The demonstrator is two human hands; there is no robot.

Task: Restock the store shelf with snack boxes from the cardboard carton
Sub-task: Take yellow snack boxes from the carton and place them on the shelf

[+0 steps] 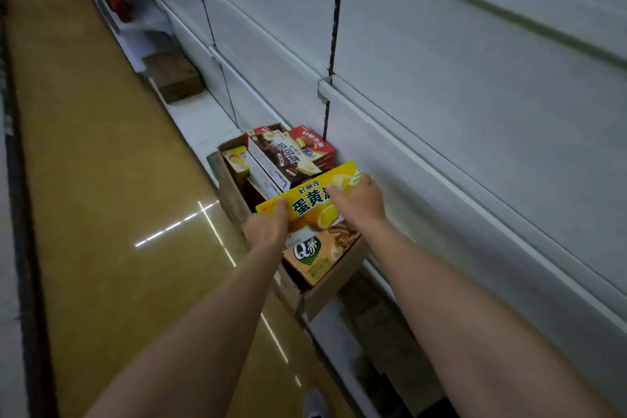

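Shelf tiers fill the right and upper part of the frame and look bare of snack boxes near the person, so the restocking seems barely begun, as far as this view shows; only at the far upper left do some red goods sit on distant tiers. Cardboard carton stands at frame centre on the lowest shelf ledge beside the tan floor, still well filled: a brown box, a red box, a small yellow one and a beige box remain inside. Yellow snack box sits just above the carton's near end, held by 2 hands. Left hand grips its lower left corner, thumb curled over the face. Right hand clasps its right end, fingers wrapped round the edge.
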